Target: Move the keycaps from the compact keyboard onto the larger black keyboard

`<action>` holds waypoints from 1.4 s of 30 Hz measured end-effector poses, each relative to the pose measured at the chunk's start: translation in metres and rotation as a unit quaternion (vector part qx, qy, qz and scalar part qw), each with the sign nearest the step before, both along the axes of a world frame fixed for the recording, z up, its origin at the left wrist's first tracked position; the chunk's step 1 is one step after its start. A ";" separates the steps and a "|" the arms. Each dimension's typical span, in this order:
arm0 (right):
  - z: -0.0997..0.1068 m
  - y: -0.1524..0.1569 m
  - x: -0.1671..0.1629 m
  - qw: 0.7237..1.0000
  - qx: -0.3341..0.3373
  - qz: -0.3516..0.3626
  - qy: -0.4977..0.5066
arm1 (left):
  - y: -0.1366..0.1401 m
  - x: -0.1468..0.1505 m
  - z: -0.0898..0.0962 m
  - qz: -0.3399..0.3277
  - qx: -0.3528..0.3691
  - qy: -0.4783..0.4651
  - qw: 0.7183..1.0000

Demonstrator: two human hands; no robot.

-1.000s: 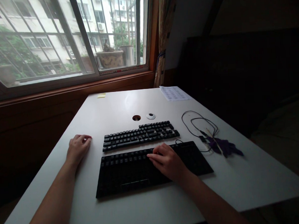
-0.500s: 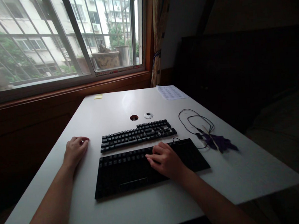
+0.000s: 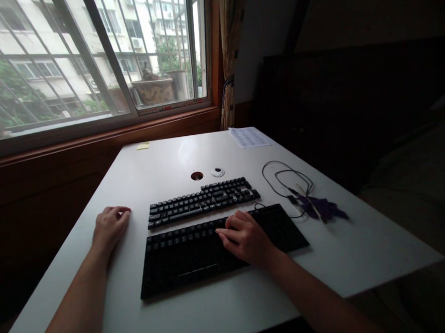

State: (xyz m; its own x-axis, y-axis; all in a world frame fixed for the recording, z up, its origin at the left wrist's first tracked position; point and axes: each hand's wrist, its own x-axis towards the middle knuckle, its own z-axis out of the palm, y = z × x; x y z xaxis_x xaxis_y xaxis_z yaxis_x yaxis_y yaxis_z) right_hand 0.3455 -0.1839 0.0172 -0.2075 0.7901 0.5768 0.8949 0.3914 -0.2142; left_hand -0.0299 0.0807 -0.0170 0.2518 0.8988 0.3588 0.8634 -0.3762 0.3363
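A black keyboard base (image 3: 179,262) lies near the middle of the white table, with keycaps seated along its upper rows on the left and a dark, bare-looking lower area. Over its upper middle, my right hand (image 3: 245,238) is closed in a pinch, fingertips at the end of the second row of caps. Whatever is between those fingertips is hidden. Just beyond the base, loose black keycaps (image 3: 180,217) stand in keyboard-like rows, with gaps at the right. To the left of both, my left hand (image 3: 111,226) rests on the table, fingers loosely bent and apart, holding nothing.
A black cable (image 3: 271,163) loops at the right beside a purple cloth-like item (image 3: 325,208) with a thin stick on it. Farther back are a round hole (image 3: 197,176), a white ring-shaped cover (image 3: 218,172), printed paper (image 3: 251,137) and yellow notes (image 3: 143,146).
The whole view has shifted slightly, so the table and window appear a little farther left. Both hands keep nearly the same place and pose relative to the keyboard.
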 end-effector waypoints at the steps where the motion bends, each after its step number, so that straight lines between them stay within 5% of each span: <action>1: 0.000 0.000 0.000 1.000 0.002 0.000 0.001 | 0.000 0.000 0.000 0.001 0.000 0.001 1.000; 30: 0.003 0.000 -0.001 0.999 0.004 -0.022 -0.029 | -0.005 0.004 -0.001 -0.024 0.003 -0.004 1.000; 42: 0.008 0.003 0.029 0.987 0.028 -0.093 0.128 | -0.010 0.008 0.002 -0.017 0.001 -0.006 1.000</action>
